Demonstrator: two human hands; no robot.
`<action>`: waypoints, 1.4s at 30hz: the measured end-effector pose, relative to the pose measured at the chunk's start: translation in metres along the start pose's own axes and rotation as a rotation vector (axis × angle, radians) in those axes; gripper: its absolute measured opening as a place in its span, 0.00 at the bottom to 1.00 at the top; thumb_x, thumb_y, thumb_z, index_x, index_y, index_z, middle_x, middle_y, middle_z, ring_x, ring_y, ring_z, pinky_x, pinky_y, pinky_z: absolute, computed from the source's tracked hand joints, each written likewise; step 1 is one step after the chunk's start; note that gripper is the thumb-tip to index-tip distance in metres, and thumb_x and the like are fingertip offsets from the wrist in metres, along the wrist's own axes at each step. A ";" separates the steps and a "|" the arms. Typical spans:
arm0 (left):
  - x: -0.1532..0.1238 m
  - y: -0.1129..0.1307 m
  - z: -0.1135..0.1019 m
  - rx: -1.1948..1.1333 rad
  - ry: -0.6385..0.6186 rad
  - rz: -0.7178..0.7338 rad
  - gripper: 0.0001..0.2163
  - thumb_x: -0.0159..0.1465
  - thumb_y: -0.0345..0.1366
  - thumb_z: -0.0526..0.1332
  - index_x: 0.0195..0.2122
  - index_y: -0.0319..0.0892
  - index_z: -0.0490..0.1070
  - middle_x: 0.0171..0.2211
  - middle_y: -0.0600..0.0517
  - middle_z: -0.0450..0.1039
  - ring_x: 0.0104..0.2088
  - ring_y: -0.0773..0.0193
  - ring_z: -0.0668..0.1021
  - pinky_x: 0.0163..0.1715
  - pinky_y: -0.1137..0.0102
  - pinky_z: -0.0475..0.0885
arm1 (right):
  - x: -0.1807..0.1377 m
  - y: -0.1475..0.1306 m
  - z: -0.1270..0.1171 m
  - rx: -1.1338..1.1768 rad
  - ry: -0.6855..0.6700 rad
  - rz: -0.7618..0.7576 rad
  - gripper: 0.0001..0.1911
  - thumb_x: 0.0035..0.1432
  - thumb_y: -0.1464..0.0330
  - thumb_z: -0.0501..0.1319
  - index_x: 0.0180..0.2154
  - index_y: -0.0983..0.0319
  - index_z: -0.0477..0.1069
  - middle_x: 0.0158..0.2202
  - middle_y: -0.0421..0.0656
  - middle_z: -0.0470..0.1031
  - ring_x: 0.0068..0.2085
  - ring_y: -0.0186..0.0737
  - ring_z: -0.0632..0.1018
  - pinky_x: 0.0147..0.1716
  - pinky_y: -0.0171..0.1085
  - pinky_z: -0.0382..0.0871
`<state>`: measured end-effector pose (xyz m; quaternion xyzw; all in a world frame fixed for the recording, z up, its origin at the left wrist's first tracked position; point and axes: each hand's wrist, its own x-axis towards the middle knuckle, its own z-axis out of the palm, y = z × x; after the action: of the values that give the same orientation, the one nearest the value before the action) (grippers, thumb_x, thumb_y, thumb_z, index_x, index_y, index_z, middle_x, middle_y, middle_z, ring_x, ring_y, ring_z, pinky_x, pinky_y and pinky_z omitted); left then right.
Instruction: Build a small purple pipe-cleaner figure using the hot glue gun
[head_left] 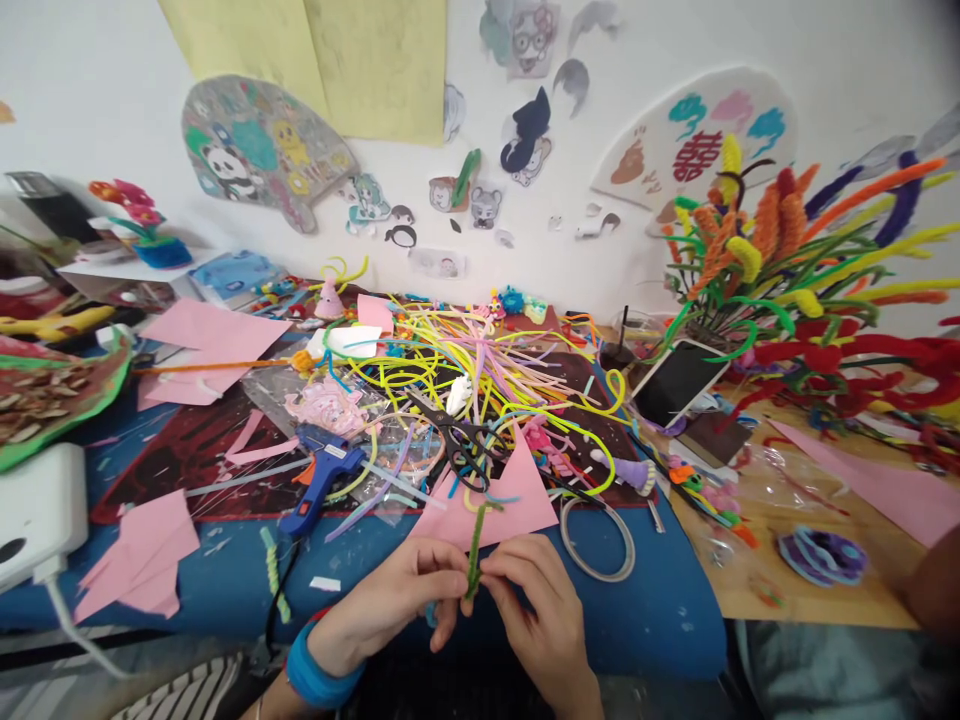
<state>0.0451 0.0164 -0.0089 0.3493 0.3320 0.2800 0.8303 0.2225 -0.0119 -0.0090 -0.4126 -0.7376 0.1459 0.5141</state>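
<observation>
Between my two hands, at the near edge of the table, a short green pipe cleaner (475,548) stands roughly upright, with a small bend at its top. My left hand (424,585) pinches its lower part between thumb and fingers; a blue band circles that wrist. From the other side, my right hand (536,600) has its thumb and fingertips pressed together at the same spot. Just beyond lie a pink paper sheet (517,505) and black-handled scissors (454,440). A blue glue gun (322,485) rests to the left, and a grey tape ring (598,540) to the right.
Loose yellow and pink pipe cleaners (480,350) heap up at the middle back. A phone (679,383) leans before a bunch of pipe-cleaner flowers (780,240) at right. A white power block (41,515) with a cable sits at left. Another person's arm (934,590) shows at far right.
</observation>
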 end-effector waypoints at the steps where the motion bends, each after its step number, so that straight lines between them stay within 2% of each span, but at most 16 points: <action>1: 0.000 -0.001 -0.001 -0.008 -0.012 -0.008 0.17 0.51 0.45 0.73 0.28 0.35 0.74 0.23 0.52 0.74 0.13 0.72 0.73 0.14 0.78 0.61 | 0.000 0.000 0.000 0.000 0.001 -0.007 0.06 0.64 0.75 0.59 0.39 0.58 0.72 0.33 0.42 0.76 0.35 0.38 0.76 0.34 0.37 0.73; 4: 0.000 -0.001 -0.001 -0.017 -0.011 -0.004 0.16 0.51 0.45 0.73 0.28 0.35 0.74 0.22 0.52 0.73 0.14 0.72 0.72 0.15 0.77 0.63 | 0.000 -0.001 -0.001 -0.010 -0.003 -0.015 0.07 0.63 0.76 0.60 0.39 0.58 0.72 0.33 0.42 0.76 0.35 0.38 0.76 0.34 0.37 0.73; 10: -0.005 0.003 0.000 0.139 0.088 0.170 0.16 0.56 0.46 0.70 0.29 0.36 0.75 0.24 0.53 0.74 0.17 0.72 0.73 0.18 0.76 0.63 | 0.000 0.000 0.000 -0.033 0.000 0.017 0.07 0.62 0.76 0.61 0.39 0.59 0.72 0.33 0.42 0.76 0.35 0.38 0.76 0.35 0.38 0.72; 16: -0.005 0.003 -0.003 0.184 0.149 0.226 0.17 0.56 0.48 0.70 0.28 0.36 0.75 0.23 0.53 0.74 0.17 0.71 0.72 0.19 0.76 0.62 | 0.000 -0.003 0.003 -0.015 -0.009 0.018 0.07 0.61 0.76 0.61 0.38 0.59 0.71 0.34 0.42 0.76 0.36 0.39 0.77 0.36 0.38 0.72; 20: -0.003 0.000 -0.003 0.184 0.177 0.245 0.17 0.58 0.47 0.69 0.26 0.36 0.75 0.22 0.53 0.74 0.16 0.72 0.71 0.19 0.76 0.61 | 0.000 -0.005 0.006 0.007 -0.007 0.010 0.07 0.61 0.76 0.61 0.39 0.58 0.72 0.34 0.42 0.76 0.36 0.38 0.77 0.36 0.38 0.72; 31: -0.005 0.004 0.001 0.222 0.180 0.262 0.18 0.56 0.49 0.69 0.25 0.36 0.74 0.22 0.52 0.74 0.16 0.72 0.71 0.18 0.76 0.61 | -0.001 -0.005 0.004 -0.031 0.007 0.021 0.07 0.62 0.76 0.60 0.39 0.59 0.73 0.34 0.42 0.76 0.36 0.38 0.76 0.36 0.38 0.71; 38: -0.008 0.006 -0.001 0.236 0.130 0.211 0.14 0.55 0.44 0.69 0.25 0.37 0.74 0.21 0.53 0.73 0.17 0.69 0.73 0.20 0.75 0.65 | -0.001 -0.002 0.001 -0.018 -0.027 -0.018 0.09 0.63 0.77 0.60 0.40 0.59 0.74 0.34 0.42 0.75 0.37 0.38 0.75 0.35 0.37 0.71; 42: -0.009 0.007 -0.005 0.298 0.109 0.201 0.10 0.56 0.38 0.67 0.23 0.38 0.71 0.18 0.55 0.71 0.17 0.70 0.73 0.21 0.76 0.64 | -0.003 0.002 -0.004 -0.094 -0.078 -0.047 0.13 0.64 0.76 0.58 0.47 0.59 0.74 0.42 0.46 0.76 0.44 0.42 0.75 0.42 0.41 0.72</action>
<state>0.0338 0.0161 -0.0030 0.4843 0.3776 0.3279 0.7179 0.2274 -0.0139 -0.0102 -0.4127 -0.7727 0.1150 0.4683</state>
